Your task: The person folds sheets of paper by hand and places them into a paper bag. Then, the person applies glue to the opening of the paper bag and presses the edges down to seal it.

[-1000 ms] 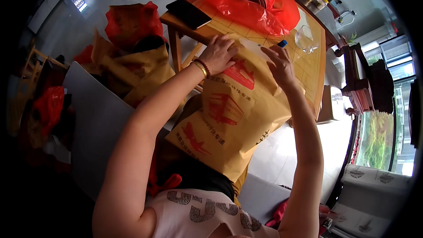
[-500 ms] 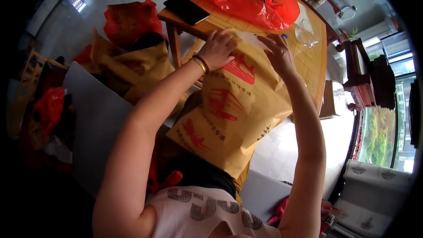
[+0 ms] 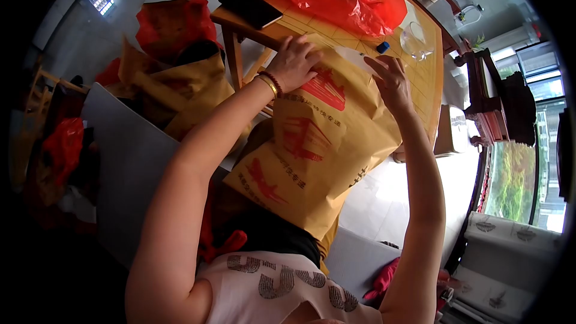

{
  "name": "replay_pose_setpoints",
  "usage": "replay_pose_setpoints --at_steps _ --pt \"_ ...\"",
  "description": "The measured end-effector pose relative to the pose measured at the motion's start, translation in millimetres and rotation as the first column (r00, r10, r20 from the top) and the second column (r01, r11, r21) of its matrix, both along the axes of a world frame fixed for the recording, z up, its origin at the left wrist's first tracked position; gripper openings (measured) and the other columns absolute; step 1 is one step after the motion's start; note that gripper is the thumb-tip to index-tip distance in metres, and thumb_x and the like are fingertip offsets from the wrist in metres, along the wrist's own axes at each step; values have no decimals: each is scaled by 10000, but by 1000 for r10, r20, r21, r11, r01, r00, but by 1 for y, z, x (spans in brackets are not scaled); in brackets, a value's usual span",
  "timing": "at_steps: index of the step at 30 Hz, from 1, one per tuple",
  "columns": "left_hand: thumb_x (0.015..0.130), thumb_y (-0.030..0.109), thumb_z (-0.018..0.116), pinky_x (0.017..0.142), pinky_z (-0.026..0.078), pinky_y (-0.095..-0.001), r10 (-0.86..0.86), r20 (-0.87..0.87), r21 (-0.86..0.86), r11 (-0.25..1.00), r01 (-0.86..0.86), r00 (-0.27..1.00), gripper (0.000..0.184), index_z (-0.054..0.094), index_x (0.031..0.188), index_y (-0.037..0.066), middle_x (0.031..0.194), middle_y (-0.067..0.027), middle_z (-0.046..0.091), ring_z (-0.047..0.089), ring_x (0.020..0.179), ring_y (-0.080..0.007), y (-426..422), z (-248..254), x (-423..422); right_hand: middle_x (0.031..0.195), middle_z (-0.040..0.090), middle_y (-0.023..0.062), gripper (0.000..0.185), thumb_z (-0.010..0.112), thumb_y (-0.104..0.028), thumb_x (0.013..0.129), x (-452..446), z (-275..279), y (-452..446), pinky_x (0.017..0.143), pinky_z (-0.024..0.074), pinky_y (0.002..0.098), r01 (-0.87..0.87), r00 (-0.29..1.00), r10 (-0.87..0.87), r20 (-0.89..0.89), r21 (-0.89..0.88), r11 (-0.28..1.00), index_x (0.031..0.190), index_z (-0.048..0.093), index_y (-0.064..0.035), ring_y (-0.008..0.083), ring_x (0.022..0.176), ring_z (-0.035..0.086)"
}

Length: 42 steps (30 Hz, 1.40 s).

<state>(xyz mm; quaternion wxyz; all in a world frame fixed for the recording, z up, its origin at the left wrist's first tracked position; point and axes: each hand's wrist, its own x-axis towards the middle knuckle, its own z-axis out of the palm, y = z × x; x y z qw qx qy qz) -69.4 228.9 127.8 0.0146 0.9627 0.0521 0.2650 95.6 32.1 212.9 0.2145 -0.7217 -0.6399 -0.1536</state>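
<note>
A large yellow-brown mailing bag (image 3: 300,174) with red pictures and dark lettering slants from my lap up against the table edge. My left hand (image 3: 294,65) lies on the bag's upper left part, its fingers somewhat spread. At the upper right corner, my right hand (image 3: 391,81) has bent fingers held apart, beside a whitish strip (image 3: 354,57) along the top edge. What the bag holds is hidden. A small blue cap (image 3: 383,47) lies on the table just beyond my right fingertips.
On the wooden table (image 3: 420,105) are a black phone (image 3: 250,8), a red plastic bag (image 3: 348,0) and a clear round container (image 3: 416,42). Another opened brown bag (image 3: 195,87) stands at the left behind a grey panel (image 3: 129,162). Dark carved furniture (image 3: 498,99) is at the right.
My right hand has shifted slightly right and down, uncovering the blue cap and more of the whitish strip. My left hand stays on the bag; the view has shifted a little.
</note>
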Motion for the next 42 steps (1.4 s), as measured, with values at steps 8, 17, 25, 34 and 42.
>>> replay_pose_setpoints --at_steps 8,17,25,34,42 --pt "780 331 615 1015 225 -488 -3 3 -10 1000 3 1000 517 417 1227 164 1211 -81 382 295 1229 -277 0 2 -1 996 549 87 466 633 42 665 4 10 -42 771 469 368 65 998 -66 -9 -57 996 1083 600 -161 279 937 516" --pt "758 316 628 998 238 -488 -17 32 12 1000 17 999 557 386 1234 158 1182 -91 405 312 1214 -289 0 2 -1 1006 545 83 475 645 38 647 -2 17 5 790 461 365 -12 999 14 -48 47 999 1077 607 -158 278 939 510" --pt "758 305 626 998 238 -488 -42 70 -20 999 43 997 535 392 1214 151 1172 -98 410 314 1217 -290 0 2 -1 998 542 86 464 651 28 647 -7 10 42 797 466 360 -81 994 81 67 4 997 1065 609 -168 272 942 511" --pt "774 316 619 1018 223 -476 -5 13 5 1000 5 1000 529 415 1238 160 1205 -77 383 293 1225 -280 0 0 0 999 543 74 468 633 39 667 8 14 -56 765 466 370 110 994 -109 13 -96 989 1087 600 -166 272 939 517" --pt "759 308 638 1031 212 -484 46 -39 28 999 -45 998 528 436 1220 147 1195 -71 400 282 1239 -278 -5 10 -2 1014 548 47 467 631 41 677 17 7 -120 744 469 345 241 970 -243 -8 -88 967 1092 600 -171 244 923 517"
